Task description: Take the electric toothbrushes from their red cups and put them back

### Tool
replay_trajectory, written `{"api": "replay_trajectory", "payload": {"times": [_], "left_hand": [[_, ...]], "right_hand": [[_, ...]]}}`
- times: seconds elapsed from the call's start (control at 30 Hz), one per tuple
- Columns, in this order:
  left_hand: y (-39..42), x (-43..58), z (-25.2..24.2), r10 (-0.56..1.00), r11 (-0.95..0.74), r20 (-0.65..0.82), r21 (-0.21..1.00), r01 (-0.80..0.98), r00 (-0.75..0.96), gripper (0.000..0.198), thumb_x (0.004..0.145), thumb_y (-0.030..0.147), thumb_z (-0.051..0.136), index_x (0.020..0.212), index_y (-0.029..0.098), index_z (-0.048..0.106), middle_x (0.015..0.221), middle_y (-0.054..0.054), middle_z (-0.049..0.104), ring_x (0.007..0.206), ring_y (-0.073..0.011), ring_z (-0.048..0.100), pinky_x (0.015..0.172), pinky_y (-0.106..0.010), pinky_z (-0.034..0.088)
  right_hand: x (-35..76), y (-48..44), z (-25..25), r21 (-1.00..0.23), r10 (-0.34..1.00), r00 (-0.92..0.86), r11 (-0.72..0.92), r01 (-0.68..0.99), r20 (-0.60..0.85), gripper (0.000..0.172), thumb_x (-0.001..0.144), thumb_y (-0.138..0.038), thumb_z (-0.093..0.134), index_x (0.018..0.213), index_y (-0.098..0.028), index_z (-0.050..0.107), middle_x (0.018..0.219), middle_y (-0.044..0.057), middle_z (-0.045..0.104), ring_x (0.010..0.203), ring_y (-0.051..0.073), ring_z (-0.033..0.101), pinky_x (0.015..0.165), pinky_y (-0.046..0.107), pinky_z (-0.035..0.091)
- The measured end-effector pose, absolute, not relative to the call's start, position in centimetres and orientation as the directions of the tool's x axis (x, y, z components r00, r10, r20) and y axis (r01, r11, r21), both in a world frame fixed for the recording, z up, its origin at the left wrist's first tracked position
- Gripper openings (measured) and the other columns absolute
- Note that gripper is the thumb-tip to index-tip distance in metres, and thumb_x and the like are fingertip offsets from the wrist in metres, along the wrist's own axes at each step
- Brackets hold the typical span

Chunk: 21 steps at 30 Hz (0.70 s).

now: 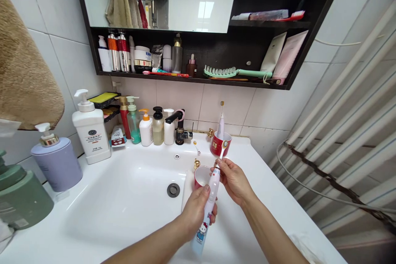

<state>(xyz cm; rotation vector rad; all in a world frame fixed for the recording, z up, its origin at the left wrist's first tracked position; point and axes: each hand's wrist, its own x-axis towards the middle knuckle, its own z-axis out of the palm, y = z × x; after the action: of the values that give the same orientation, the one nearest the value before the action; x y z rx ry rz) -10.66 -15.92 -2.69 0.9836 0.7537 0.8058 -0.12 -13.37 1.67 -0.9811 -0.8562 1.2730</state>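
Note:
Over the right part of the white sink, my left hand (198, 210) is wrapped round the handle of an electric toothbrush (211, 198), pale pink and blue with a cartoon cat. My right hand (232, 179) pinches the neck of its brush head, where head and handle meet. The bristles point up. Just behind the handle is a red cup (201, 175), partly hidden by my left hand. A second red cup (228, 145) stands on the back rim, holding another electric toothbrush (221, 126). A small loose brush head (196, 147) lies on the rim beside the black faucet (179, 128).
Pump bottles (157, 126) line the sink's back left. Larger dispensers (57, 161) stand at the left. A dark shelf cabinet (198, 80) with toiletries hangs above. White pipes (346, 119) run along the right, and a brown towel (27, 66) hangs upper left.

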Motion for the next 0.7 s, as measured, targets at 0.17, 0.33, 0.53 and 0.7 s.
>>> {"api": "replay_trajectory", "payload": {"times": [0.17, 0.33, 0.53, 0.7], "left_hand": [[-15.92, -10.74, -2.45, 0.845, 0.334, -0.174, 0.910, -0.245, 0.505, 0.043, 0.062, 0.056, 0.029, 0.066, 0.014, 0.037, 0.045, 0.003, 0.043, 0.032, -0.0046, 0.036, 0.037, -0.019, 0.025], [-15.91, -10.81, -2.35, 0.839, 0.335, -0.174, 0.912, -0.237, 0.516, 0.047, 0.060, 0.059, 0.029, 0.069, 0.014, 0.039, 0.045, 0.004, 0.042, 0.032, -0.0046, 0.036, 0.038, -0.019, 0.025], [-15.81, -10.91, -2.53, 0.827, 0.335, -0.158, 0.909, -0.248, 0.539, 0.048, 0.061, 0.058, 0.028, 0.071, 0.013, 0.039, 0.046, 0.004, 0.042, 0.033, -0.0044, 0.036, 0.038, -0.019, 0.026], [-15.79, -10.86, -2.42, 0.837, 0.326, -0.152, 0.910, -0.256, 0.525, 0.047, 0.061, 0.059, 0.029, 0.069, 0.013, 0.039, 0.045, 0.004, 0.042, 0.032, -0.0043, 0.036, 0.037, -0.019, 0.025]], "right_hand": [[-0.24, -13.52, 1.64, -0.939, 0.995, 0.094, 0.016, -0.344, -0.018, 0.020, 0.058, -0.033, 0.055, 0.057, -0.015, 0.047, 0.046, -0.004, 0.049, 0.044, 0.007, 0.047, 0.046, 0.019, 0.035], [-0.23, -13.58, 1.80, -0.938, 0.994, 0.104, 0.011, -0.346, -0.027, 0.019, 0.057, -0.032, 0.056, 0.061, -0.015, 0.050, 0.049, -0.003, 0.050, 0.046, 0.008, 0.047, 0.049, 0.020, 0.036], [-0.15, -13.63, 1.78, -0.941, 0.997, 0.070, 0.009, -0.337, -0.015, 0.018, 0.059, -0.032, 0.055, 0.058, -0.015, 0.049, 0.048, -0.003, 0.049, 0.048, 0.008, 0.047, 0.049, 0.021, 0.036], [-0.31, -13.73, 1.84, -0.946, 0.997, 0.073, 0.020, -0.325, -0.004, 0.018, 0.059, -0.033, 0.054, 0.056, -0.016, 0.047, 0.050, -0.003, 0.050, 0.048, 0.009, 0.047, 0.048, 0.021, 0.036]]}}
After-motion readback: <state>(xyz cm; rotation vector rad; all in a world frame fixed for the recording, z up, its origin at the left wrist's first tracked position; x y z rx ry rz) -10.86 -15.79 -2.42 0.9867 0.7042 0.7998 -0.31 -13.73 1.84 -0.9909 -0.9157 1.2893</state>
